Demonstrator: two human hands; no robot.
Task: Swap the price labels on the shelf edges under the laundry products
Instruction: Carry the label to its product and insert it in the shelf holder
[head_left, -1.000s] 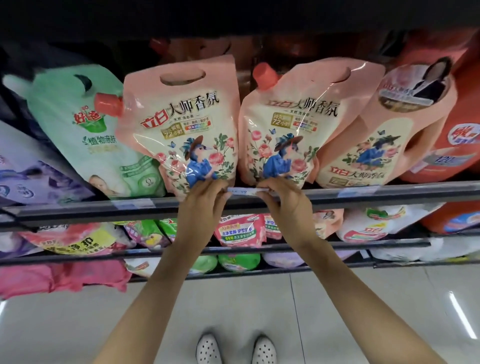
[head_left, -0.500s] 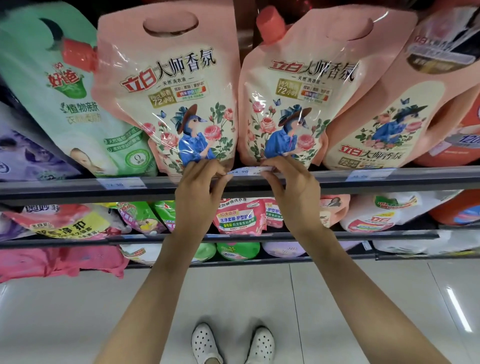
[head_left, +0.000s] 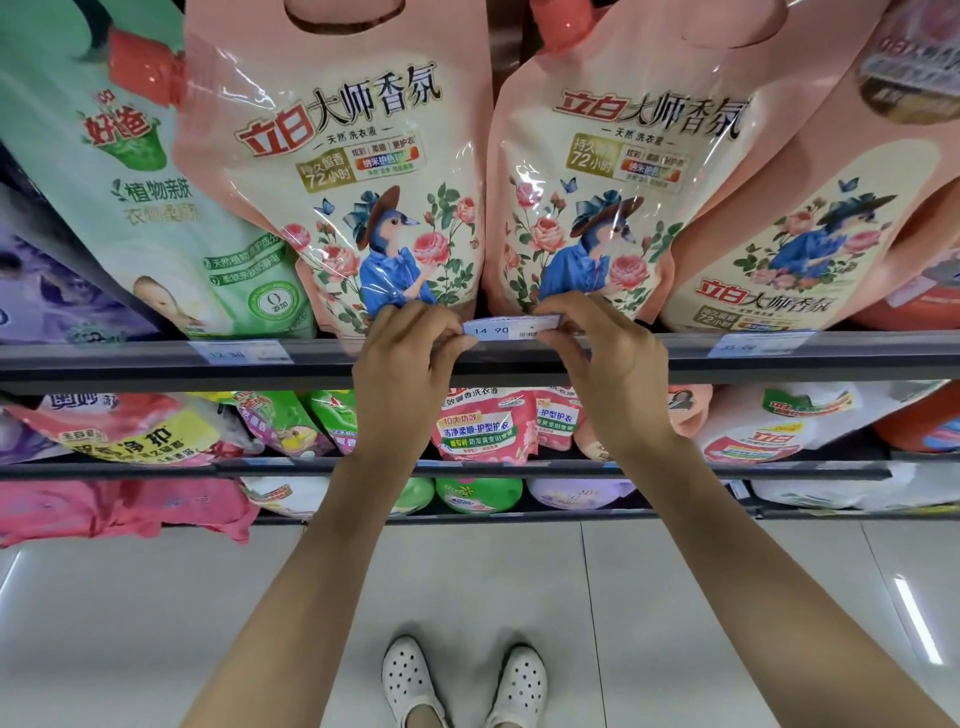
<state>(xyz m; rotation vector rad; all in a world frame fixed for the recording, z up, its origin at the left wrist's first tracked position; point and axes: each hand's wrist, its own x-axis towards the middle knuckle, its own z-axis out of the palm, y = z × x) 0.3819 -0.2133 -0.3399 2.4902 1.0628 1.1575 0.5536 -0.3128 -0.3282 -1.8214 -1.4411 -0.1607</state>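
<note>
— Along the top of the view, what stands on the shelf?

— Big laundry pouches, leaning forward. From left: a green pouch (head_left: 135, 208), a pink pouch (head_left: 343, 171) with a bird in a blue dress among roses, a second pink pouch (head_left: 608, 171) of the same design, then a pink bottle (head_left: 810, 228) with that same bird label. Their bases sit behind the grey shelf edge (head_left: 156, 364), which runs across the whole width.

— And below that rail?

— Two lower shelves of smaller, mixed packs, among them a red-and-pink refill pouch (head_left: 485, 421) between the two forearms. Under those, pale floor tiles and a pair of white perforated shoes (head_left: 462, 680).

— Where are the hands?

— Both raised to the shelf edge, under the gap between the two pink pouches. The left hand (head_left: 405, 364) pinches the left end of a price label (head_left: 506, 329); the right hand (head_left: 608, 358) pinches the right end. Fingers and thumbs are pressed together on the strip.

— Can you read it?

— "14 90", on white with a blue border. It sits at the rail's upper lip; whether it is seated in the channel I cannot tell.

— Other labels?

— One in the rail at left (head_left: 241, 352), another at right (head_left: 758, 344), both well apart from the hands.
</note>
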